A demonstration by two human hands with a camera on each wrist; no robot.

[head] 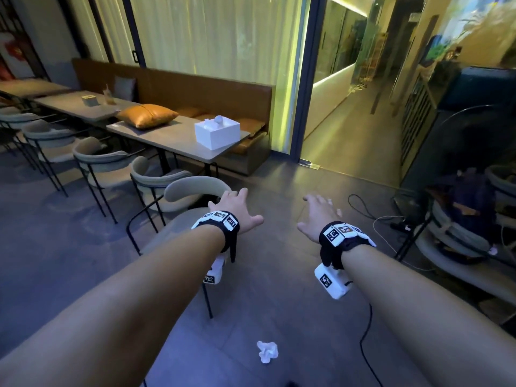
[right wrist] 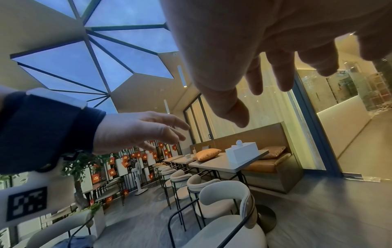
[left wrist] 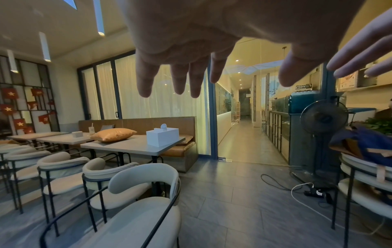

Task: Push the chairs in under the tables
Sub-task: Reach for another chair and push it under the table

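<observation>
A beige chair [head: 192, 188] with a curved backrest and black metal frame stands pulled out from the grey table [head: 173, 138], its seat angled away from it. My left hand [head: 237, 210] hovers open above the right end of its backrest, fingers spread, touching nothing. My right hand [head: 318, 216] is open too, held over bare floor to the right of the chair. In the left wrist view the chair [left wrist: 144, 177] lies well below my left hand [left wrist: 191, 50]. The right wrist view shows the chair [right wrist: 224, 196] under my right hand [right wrist: 244, 58]. Other chairs [head: 156, 177] sit tucked along the tables.
A white tissue box [head: 217, 131] and an orange cushion [head: 146, 115] lie on the table, with a brown bench [head: 195, 90] behind. A crumpled tissue [head: 267, 351] and cables [head: 363, 208] lie on the floor. Stacked chairs with a blue bag [head: 469, 216] and a fan [left wrist: 323, 115] stand right.
</observation>
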